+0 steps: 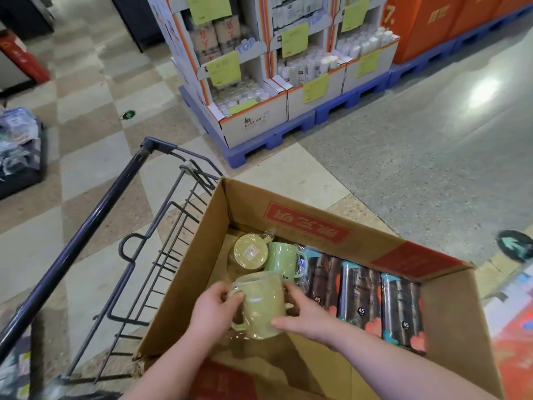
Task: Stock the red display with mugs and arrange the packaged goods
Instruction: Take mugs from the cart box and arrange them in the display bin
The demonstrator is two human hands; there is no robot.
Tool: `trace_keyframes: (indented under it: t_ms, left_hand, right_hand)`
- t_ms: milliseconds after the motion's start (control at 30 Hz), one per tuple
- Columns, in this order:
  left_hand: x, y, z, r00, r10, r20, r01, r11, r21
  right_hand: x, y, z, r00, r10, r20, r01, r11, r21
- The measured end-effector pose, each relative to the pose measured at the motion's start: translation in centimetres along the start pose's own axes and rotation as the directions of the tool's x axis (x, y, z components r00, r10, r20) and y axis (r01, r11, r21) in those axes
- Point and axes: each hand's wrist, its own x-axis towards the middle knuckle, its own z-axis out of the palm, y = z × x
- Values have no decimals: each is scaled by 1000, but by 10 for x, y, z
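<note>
Beside yellow mug: green mug, dark packages

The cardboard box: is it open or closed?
Open. The cardboard box has its flaps spread, and the mugs and dark packages inside show.

packages: "45" | green mug: "ise" | white display: "TOP" | orange display: "7."

1. Paved at left with checkered tile floor, beige and brown; at right with grey speckled floor.
2. Lit by a bright glare on the grey part.
3. Marked with a round green sticker and a green arrow sticker.
4. Furnished ahead with white cardboard displays on blue pallets, yellow-green price tags attached.
5. Flanked at right by orange boxes.
</note>
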Motion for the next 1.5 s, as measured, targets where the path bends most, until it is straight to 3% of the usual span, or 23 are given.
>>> trace_keyframes:
  t_ms: [67, 233, 633, 1100, 1200, 1500]
  left_hand:
    - [1, -5, -9, 998, -4, -58, 4, 1000, 6]
    - [5, -20, -21, 988, -85, -132, 82, 996, -33]
    - [10, -23, -14, 980, -119, -157, 110, 992, -65]
    - [10, -23, -10, 984, -90, -155, 93, 996, 9]
    - [8, -22, -8, 991, -66, -119, 70, 997, 30]
    - [-3, -17, -7, 998, 64, 27, -66, 992, 103]
  right_hand:
    - [10, 2, -5, 1000, 2, -26, -3, 1000, -25]
    - [43, 12, -26, 960, -5, -279, -63, 970, -233]
    - [74, 12, -11, 962, -17, -274, -150, 803, -576]
    - [41, 18, 2, 982, -19, -186, -83, 845, -528]
    - [29, 23, 4, 964, 84, -251, -191, 877, -441]
    - [-33, 23, -5, 881, 108, -461, -209, 963, -173]
